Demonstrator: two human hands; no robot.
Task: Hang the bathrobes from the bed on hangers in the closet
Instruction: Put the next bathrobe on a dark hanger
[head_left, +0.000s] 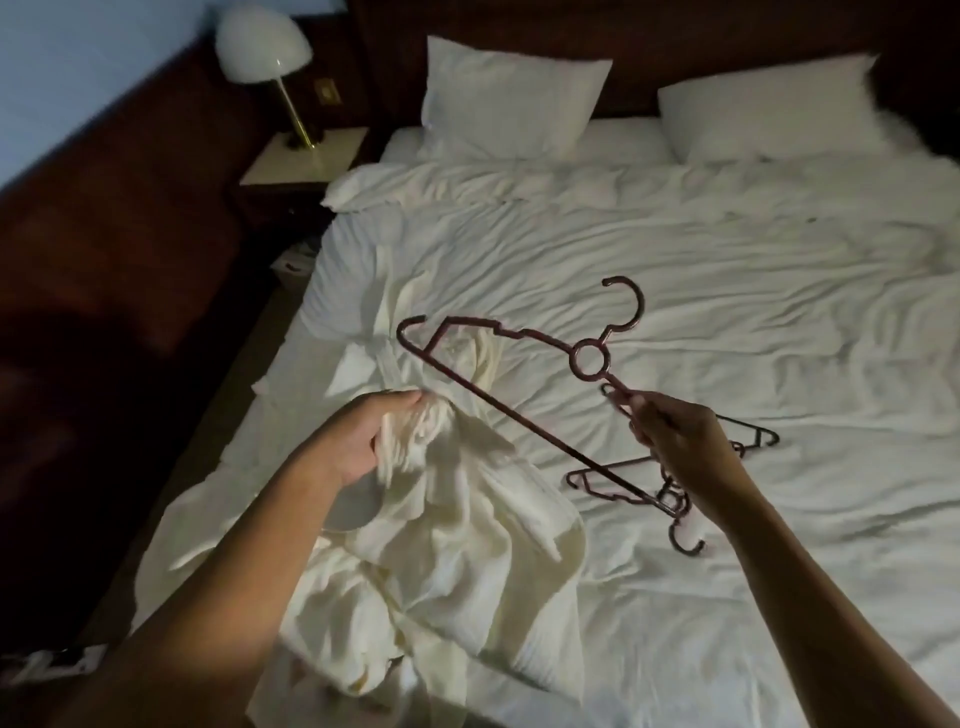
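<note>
Head view: left hand (363, 441) clenched on bunched bathrobe (457, 519), heaped on bed (727, 260) at 7 o'clock. Right hand (680, 441) pinches hanger (519, 411) below neck ring. Spare hanger (753, 431) at 4 o'clock. Robe likely soft, limp, bulky; take collar, shoulders.

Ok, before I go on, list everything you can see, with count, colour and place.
bed: one, white rumpled bedding, fills the view
pillows: two, white, at the headboard
bathrobe: one, cream, bunched on the bed's left part
held hanger: one, dark red, above the bed
spare hangers: at least one, dark red, on the bed, partly hidden by the right hand
lamp: one, white shade, on the nightstand
nightstand: one, pale top, left of the bed
hands: left hand grips the bathrobe; right hand holds the held hanger
</note>
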